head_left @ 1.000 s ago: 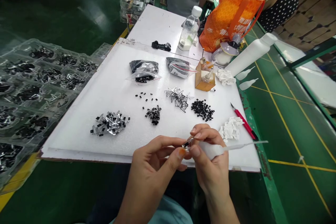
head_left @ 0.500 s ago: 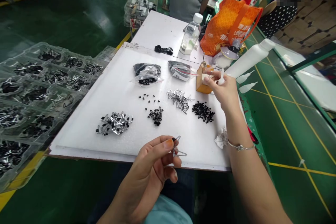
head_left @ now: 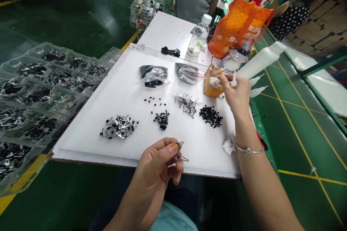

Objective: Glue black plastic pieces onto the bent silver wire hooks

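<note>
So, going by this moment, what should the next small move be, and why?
Perhaps bring the right hand from the yellow-brown wooden box to the left hand: the left pinches a small black-and-silver metal piece, while the right, fingertips at the box, carries a narrow white plastic nozzle.

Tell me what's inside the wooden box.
In the wooden box, a metal-topped piece and a whitish piece show. The right hand covers part of its right side, and the front wall hides the bottom; what lies there cannot be seen.
</note>
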`<move>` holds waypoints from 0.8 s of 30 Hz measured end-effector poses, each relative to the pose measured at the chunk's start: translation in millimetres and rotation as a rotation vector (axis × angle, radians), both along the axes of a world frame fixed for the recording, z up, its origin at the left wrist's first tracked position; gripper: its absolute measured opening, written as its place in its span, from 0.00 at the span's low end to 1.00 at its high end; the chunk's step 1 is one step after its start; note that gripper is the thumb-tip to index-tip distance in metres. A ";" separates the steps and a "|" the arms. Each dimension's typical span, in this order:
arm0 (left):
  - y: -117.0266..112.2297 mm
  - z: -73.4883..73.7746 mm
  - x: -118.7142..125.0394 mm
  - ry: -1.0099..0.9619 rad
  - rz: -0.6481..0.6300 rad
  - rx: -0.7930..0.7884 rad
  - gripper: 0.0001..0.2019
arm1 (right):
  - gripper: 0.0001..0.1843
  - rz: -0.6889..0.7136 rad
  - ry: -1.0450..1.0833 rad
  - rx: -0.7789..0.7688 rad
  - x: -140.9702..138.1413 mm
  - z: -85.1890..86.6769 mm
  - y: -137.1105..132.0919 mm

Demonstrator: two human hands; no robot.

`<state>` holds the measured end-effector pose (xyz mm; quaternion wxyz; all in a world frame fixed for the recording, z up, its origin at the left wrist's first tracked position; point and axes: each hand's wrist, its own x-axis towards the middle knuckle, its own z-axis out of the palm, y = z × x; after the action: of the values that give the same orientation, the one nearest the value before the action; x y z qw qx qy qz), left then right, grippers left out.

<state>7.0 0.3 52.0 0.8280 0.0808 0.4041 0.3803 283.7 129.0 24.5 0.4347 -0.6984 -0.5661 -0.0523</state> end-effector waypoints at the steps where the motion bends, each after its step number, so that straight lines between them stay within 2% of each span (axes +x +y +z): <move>1: 0.4 -0.7 0.8 0.021 0.000 0.035 0.08 | 0.17 -0.029 0.014 0.055 -4.3 3.0 -4.9; 4: 1.6 -4.2 2.5 0.121 0.005 0.102 0.08 | 0.16 -0.105 0.210 0.354 -30.0 16.4 -33.6; 6: 2.7 -8.0 3.6 0.198 0.032 0.139 0.08 | 0.11 0.026 0.512 0.469 -54.6 25.0 -62.8; 8: 3.5 -12.6 4.9 0.267 0.055 0.177 0.07 | 0.12 0.283 0.767 0.305 -79.1 29.6 -93.6; 10: 3.7 -16.6 5.9 0.324 0.067 0.213 0.07 | 0.11 0.368 0.853 0.243 -97.9 29.3 -118.7; 12: 3.1 -18.9 6.6 0.368 0.079 0.238 0.06 | 0.11 0.375 0.861 0.218 -108.4 25.4 -133.6; 16: 1.4 -18.7 7.3 0.395 0.079 0.264 0.06 | 0.11 0.364 0.849 0.201 -112.1 15.8 -140.2; 20: 1.1 -17.4 7.1 0.411 0.067 0.270 0.06 | 0.10 0.386 0.823 0.195 -113.8 13.2 -141.8; 24: 1.1 -18.5 5.8 0.445 0.059 0.264 0.07 | 0.10 0.303 0.820 0.314 -103.2 15.3 -129.1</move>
<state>12.8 1.4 33.5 0.6896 0.2582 0.5254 0.4264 180.5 -0.2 39.9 0.7260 -0.4964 -0.4285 0.2071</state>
